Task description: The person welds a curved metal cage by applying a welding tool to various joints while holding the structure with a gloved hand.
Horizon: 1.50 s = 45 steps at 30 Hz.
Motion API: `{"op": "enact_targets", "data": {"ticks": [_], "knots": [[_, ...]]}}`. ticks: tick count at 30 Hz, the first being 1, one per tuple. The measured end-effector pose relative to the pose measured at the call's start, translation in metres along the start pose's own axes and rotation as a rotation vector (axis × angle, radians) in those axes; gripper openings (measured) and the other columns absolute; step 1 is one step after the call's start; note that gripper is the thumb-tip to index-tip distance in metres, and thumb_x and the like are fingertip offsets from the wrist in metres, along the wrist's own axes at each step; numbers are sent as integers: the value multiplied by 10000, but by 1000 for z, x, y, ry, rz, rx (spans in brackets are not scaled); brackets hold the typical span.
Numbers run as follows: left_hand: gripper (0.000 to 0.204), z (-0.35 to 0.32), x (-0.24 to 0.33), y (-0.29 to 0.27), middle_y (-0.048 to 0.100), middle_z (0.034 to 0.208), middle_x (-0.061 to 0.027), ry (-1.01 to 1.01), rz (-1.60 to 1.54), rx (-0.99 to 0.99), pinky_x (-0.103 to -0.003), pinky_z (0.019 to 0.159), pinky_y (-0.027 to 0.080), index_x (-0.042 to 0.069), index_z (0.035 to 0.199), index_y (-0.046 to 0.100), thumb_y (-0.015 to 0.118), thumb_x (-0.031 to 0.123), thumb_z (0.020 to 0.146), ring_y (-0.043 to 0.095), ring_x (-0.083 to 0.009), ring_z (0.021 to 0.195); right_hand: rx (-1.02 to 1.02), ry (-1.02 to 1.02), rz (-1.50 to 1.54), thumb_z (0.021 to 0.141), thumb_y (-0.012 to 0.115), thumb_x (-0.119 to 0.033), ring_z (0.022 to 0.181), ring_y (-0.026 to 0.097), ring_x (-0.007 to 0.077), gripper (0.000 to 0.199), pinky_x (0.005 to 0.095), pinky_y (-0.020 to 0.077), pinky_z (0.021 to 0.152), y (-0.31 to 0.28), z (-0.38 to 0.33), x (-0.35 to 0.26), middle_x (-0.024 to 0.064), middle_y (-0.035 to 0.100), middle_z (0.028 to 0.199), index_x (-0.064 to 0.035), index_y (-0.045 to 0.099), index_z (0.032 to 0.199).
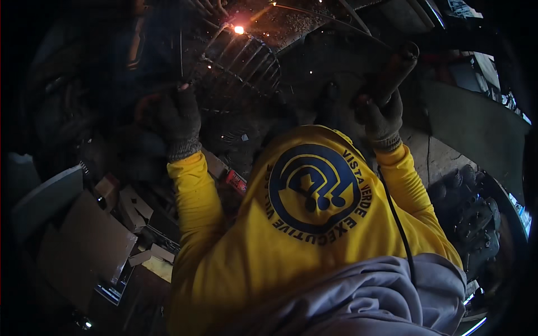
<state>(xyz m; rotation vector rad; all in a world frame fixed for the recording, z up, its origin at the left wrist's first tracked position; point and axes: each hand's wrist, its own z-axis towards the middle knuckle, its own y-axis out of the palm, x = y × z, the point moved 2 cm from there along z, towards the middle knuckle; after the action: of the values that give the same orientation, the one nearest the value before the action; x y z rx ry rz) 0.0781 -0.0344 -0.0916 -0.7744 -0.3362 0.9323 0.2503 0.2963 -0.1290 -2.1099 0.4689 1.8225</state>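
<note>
My right hand [383, 119], in a grey knit glove, is wrapped round the handle of a welding electrode holder [399, 64]. A thin welding rod [330, 18] runs from it to the upper left, its tip glowing. Apart from that tip, a bright hot spot [239, 29] glows on the rim of a round cage of metal bars [246, 61], with sparks around it. To the left of the cage, my gloved left hand [182, 117] is closed, thumb up. What it grips is lost in the dark; a thin upright line rises above it and something orange shows beside it.
A black cable [400, 227] passes over my right shoulder. Cardboard pieces [92, 235] lie at the lower left, near a small red box [236, 182]. A dark panel [476, 123] stands at the right. Gritty ground [297, 28] shows beyond the cage.
</note>
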Motion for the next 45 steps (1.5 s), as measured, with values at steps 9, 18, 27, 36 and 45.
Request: {"op": "enact_targets", "data": {"ticks": [9, 18, 27, 36, 45], "knots": [[322, -18, -15, 12, 663, 759, -123, -392, -159, -289, -399, 651, 439, 69, 855, 684, 587, 374, 900, 613, -312, 713, 66, 71, 113, 830, 672, -99, 758, 614, 119, 470, 246, 494, 673, -15, -6, 13, 70, 629, 937, 30, 480, 1239], [285, -30, -44, 6, 654, 1033, -170, -960, -647, -144, -374, 919, 442, 2, 1068, 638, 499, 227, 961, 617, -296, 1005, 163, 34, 142, 842, 654, -87, 647, 596, 98, 426, 200, 434, 537, -35, -10, 18, 41, 624, 817, 19, 489, 1220], [514, -28, -57, -6, 533, 1306, -109, -1305, -1013, 12, -430, 990, 443, 98, 1331, 471, 396, 465, 978, 540, -269, 1161, 192, -9, 199, 850, 644, -84, 665, 618, 141, 425, 234, 481, 592, -36, -5, 13, 61, 614, 807, 38, 476, 1221], [484, -11, -30, -30, 509, 1359, -84, -1429, -1775, 135, -460, 1087, 324, 113, 1319, 501, 369, 443, 990, 477, -280, 1244, 157, -10, 239, 851, 649, -73, 665, 605, 139, 423, 260, 501, 625, -40, -6, 12, 64, 606, 815, 48, 476, 1217], [532, -24, -28, -25, 465, 1404, -81, -1525, -1912, 206, -500, 1098, 270, 134, 1338, 493, 353, 489, 966, 416, -306, 1293, 153, 10, 213, 853, 648, -74, 664, 606, 139, 418, 257, 501, 618, -34, -6, 13, 60, 607, 815, 44, 481, 1217]]}}
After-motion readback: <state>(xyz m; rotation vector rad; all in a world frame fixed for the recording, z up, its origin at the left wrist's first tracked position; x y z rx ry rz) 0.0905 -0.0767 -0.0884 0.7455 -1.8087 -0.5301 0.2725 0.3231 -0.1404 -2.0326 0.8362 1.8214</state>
